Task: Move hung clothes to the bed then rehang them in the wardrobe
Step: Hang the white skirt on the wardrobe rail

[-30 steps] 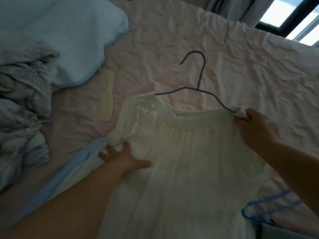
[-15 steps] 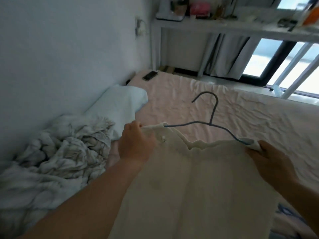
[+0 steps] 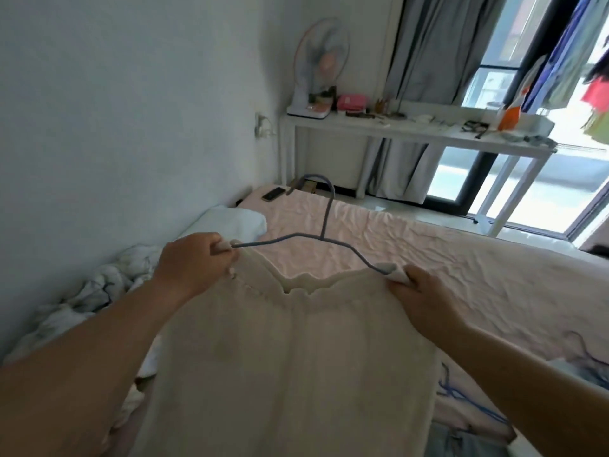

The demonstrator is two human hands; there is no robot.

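Overhead, cream garment (image 3: 290, 351), gathered neckline, blue hanger (image 3: 324, 237).

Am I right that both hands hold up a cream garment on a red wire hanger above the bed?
Not quite: the wire hanger is blue, not red, as the head view shows. The rest stands: the left hand and right hand each grip a shoulder of the cream garment, held up above the bed.

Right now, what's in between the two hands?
In the head view, the blue hanger spans from the left hand to the right hand, with the cream top's wavy neckline sagging below it. Each hand pinches one shoulder.
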